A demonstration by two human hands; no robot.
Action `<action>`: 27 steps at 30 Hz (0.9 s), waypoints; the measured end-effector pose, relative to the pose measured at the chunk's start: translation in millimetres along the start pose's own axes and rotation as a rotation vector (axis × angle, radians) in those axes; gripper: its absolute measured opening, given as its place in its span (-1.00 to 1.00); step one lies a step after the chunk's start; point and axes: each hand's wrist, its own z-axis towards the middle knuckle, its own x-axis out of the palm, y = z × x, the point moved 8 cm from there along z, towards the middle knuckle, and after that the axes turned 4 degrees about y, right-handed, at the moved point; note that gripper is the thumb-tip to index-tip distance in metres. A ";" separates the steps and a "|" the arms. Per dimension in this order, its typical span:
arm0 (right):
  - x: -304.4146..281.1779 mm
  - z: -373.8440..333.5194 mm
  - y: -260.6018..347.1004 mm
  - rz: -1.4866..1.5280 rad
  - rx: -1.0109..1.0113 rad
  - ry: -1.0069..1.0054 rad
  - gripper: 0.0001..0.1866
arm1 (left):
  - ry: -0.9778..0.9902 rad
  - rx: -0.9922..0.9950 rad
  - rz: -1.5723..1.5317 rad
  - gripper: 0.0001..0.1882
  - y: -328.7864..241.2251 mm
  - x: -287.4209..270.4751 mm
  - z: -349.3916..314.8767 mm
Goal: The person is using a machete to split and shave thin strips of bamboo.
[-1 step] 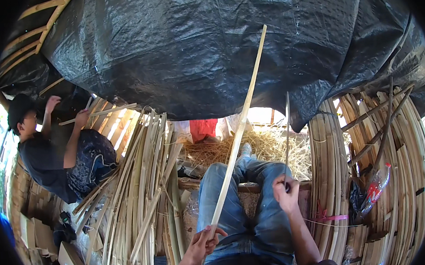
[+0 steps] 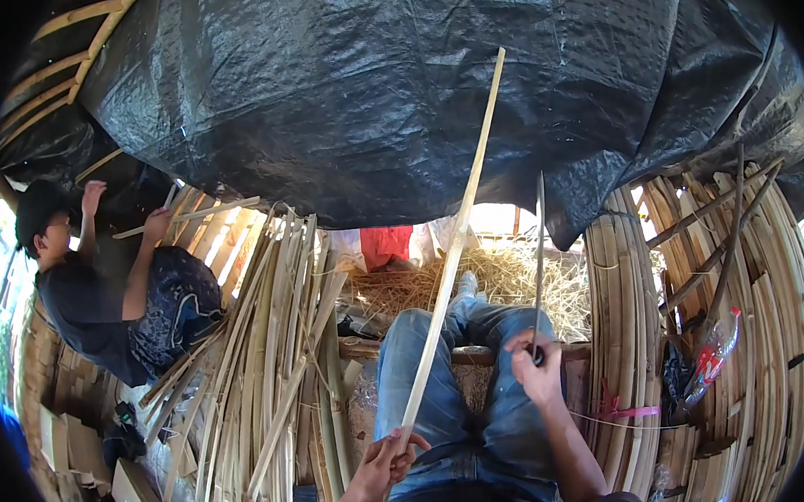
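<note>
A long pale bamboo strip (image 2: 458, 238) slants from my lap up and to the right, its far end high against the dark sheet. Near its lower end, my left hand (image 2: 382, 467) is closed around it. A knife with a long narrow blade (image 2: 540, 274) points upward in my right hand (image 2: 536, 372), which is wrapped round its dark handle over my right knee. Blade and strip are apart. Much of the handle is hidden by my fingers.
Bamboo strips (image 2: 265, 354) lie piled at my left, with bundled slats (image 2: 618, 320) at my right. Straw (image 2: 526, 284) covers the ground beyond my feet. A black tarp (image 2: 392, 102) hangs ahead. Another person (image 2: 98, 300) sits at the left holding a strip. A plastic bottle (image 2: 711, 360) lies far right.
My right hand and the knife have shifted slightly left. My left hand and the bamboo strip have hardly moved. The other person's raised hand has moved a little.
</note>
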 end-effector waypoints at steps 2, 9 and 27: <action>27.0 3.5 10.4 0.061 0.016 0.075 -0.69 | 0.025 0.007 -0.030 -0.52 11.0 -6.4 -0.4; 67.9 0.0 26.2 -0.193 -0.075 0.323 -0.48 | 0.176 0.027 -0.076 -0.81 2.5 12.7 -5.0; 68.2 -16.1 43.3 -0.648 -0.473 0.434 -0.44 | 0.355 -0.065 -0.192 -0.48 -0.4 37.0 10.1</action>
